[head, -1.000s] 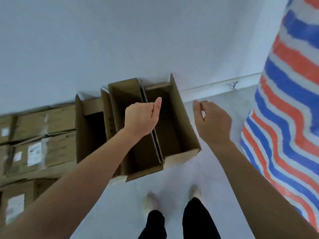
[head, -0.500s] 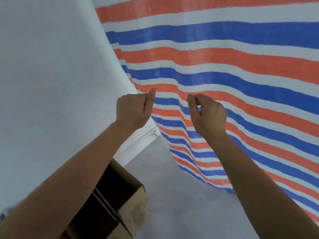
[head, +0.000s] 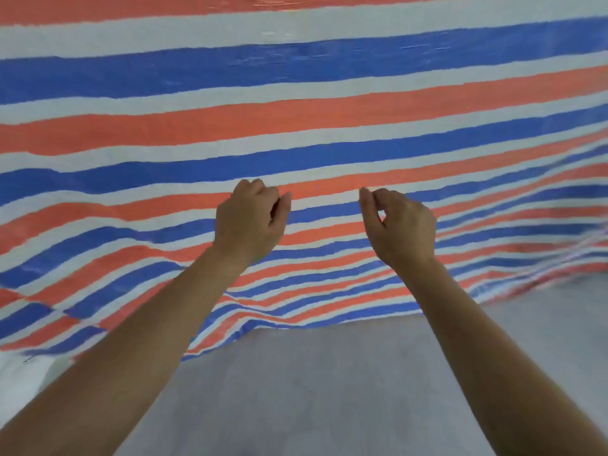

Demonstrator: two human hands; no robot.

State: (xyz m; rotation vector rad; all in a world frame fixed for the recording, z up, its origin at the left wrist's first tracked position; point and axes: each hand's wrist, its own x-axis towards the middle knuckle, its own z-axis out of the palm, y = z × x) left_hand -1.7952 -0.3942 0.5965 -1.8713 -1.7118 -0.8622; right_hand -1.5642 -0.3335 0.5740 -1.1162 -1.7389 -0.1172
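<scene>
The left hand [head: 250,222] and right hand [head: 399,225] are hovering curled and empty before the striped tarp [head: 296,126]. Any careless grab is probably risking dragging its loose folds down.

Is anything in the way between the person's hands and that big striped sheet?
Nothing visible. The left hand and right hand, fingers curled and empty, are raised before the red, blue and white striped plastic sheet; only grey floor lies below.
</scene>
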